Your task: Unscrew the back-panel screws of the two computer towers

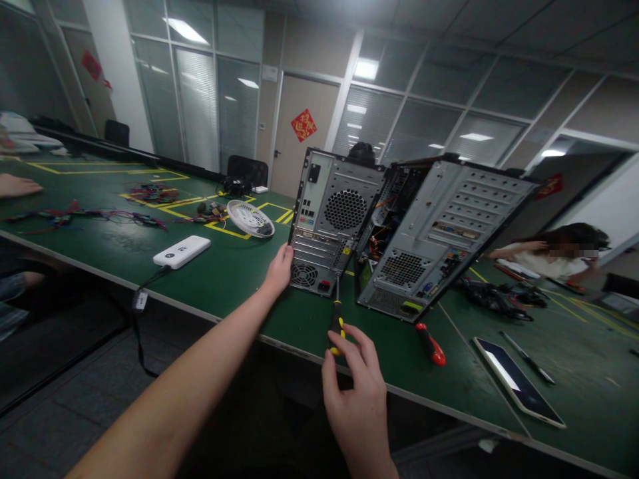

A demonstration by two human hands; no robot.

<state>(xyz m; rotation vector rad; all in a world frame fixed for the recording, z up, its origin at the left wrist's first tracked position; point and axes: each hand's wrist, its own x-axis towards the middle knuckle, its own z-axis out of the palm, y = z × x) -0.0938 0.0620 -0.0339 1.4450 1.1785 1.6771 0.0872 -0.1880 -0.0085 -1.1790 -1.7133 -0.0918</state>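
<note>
A computer case stands on the green table, its rear panel with fan grille and ports facing me. My left hand rests against the case's lower left edge, its fingers partly hidden behind it. In my right hand is a black and yellow screwdriver, gripped by the handle between thumb and fingers. The screwdriver's shaft points up at the bottom right of the rear panel; whether its tip touches a screw is too small to tell. Right beside stands a second, tilted-looking computer case with its side open.
A red and black tool, a phone and a pen lie right. Left are a white power bank, a round white cover and wires. A person sits at right; another person's hand shows far left.
</note>
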